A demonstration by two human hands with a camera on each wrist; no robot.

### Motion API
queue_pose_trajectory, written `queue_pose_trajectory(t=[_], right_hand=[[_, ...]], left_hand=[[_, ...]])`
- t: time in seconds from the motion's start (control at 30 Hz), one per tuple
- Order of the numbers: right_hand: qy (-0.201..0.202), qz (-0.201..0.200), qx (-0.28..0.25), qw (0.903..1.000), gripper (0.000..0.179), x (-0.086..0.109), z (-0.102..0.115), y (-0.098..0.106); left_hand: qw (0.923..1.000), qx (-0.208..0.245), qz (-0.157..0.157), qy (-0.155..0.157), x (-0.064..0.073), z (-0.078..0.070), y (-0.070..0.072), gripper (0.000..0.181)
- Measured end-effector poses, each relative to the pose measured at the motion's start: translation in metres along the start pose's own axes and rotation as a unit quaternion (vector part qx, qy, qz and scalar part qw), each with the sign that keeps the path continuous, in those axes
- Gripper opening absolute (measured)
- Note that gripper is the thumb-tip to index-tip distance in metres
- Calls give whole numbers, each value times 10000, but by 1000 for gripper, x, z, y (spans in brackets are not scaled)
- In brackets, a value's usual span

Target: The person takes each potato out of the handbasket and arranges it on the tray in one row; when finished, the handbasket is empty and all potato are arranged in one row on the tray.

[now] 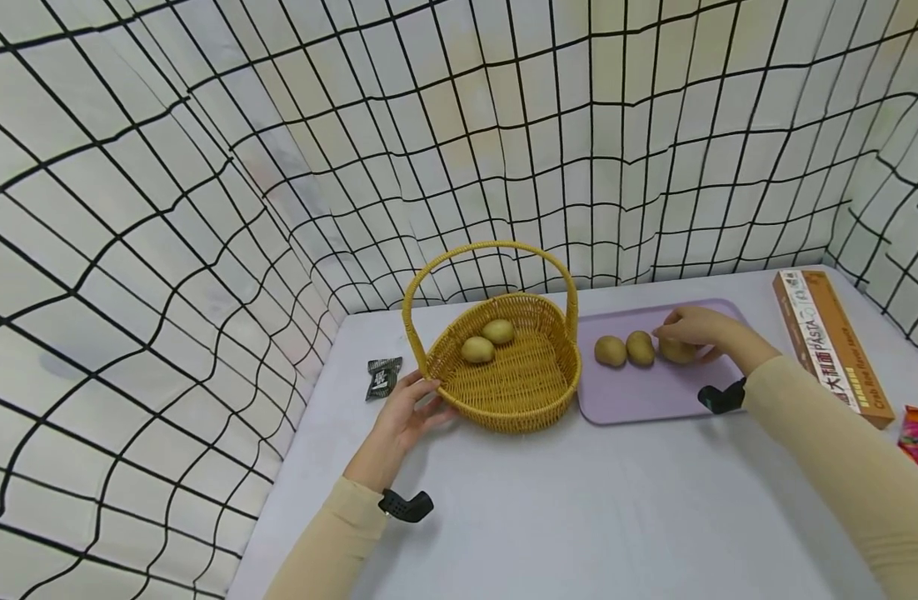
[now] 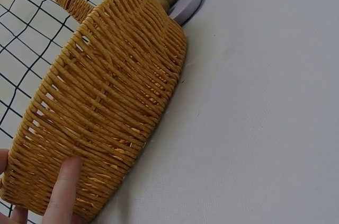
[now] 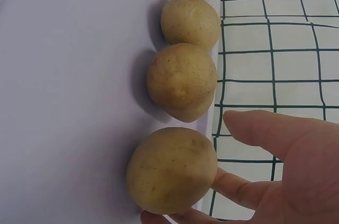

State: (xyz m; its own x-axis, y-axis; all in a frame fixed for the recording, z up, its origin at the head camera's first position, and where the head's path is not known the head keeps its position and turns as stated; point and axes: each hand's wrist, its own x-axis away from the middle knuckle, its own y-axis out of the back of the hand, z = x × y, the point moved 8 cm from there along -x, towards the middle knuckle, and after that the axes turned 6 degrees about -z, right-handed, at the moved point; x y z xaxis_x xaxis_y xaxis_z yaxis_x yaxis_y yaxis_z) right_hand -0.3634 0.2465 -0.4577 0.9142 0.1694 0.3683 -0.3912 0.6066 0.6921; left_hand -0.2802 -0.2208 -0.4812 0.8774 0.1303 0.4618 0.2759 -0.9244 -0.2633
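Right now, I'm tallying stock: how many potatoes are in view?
5: two potatoes in the basket, three in a row on the tray, the last partly covered by the right grip.

Long plain beige sleeves (image 1: 826, 467), small black devices (image 1: 406, 506) at both wrists

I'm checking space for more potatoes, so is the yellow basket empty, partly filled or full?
Partly filled: in the head view, two potatoes lie inside the basket, and much of its woven bottom shows bare.
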Motion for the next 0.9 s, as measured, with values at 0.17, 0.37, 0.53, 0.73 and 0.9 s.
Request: queue_pose_trajectory(t=[0.17, 0.37, 0.53, 0.73, 0.9], right_hand=[[143, -186, 368, 9990, 65, 8, 6, 7], [441, -452, 711, 9955, 64, 16, 20, 16], [697, -690, 1035, 9898, 62, 21, 34, 22], [809, -839, 1337, 9842, 63, 33, 56, 25], [1030, -765, 1314, 9830, 63, 50, 84, 20]], left_hand=[[10000, -8, 5, -18, -1, 0, -1, 70], [10000, 2, -82, -36, -1, 0, 1, 70], [9999, -8, -104, -51, -1, 1, 3, 69], [10000, -21, -74, -36, -2, 1, 2, 69], [10000, -49, -75, 17, -1, 1, 1, 69]])
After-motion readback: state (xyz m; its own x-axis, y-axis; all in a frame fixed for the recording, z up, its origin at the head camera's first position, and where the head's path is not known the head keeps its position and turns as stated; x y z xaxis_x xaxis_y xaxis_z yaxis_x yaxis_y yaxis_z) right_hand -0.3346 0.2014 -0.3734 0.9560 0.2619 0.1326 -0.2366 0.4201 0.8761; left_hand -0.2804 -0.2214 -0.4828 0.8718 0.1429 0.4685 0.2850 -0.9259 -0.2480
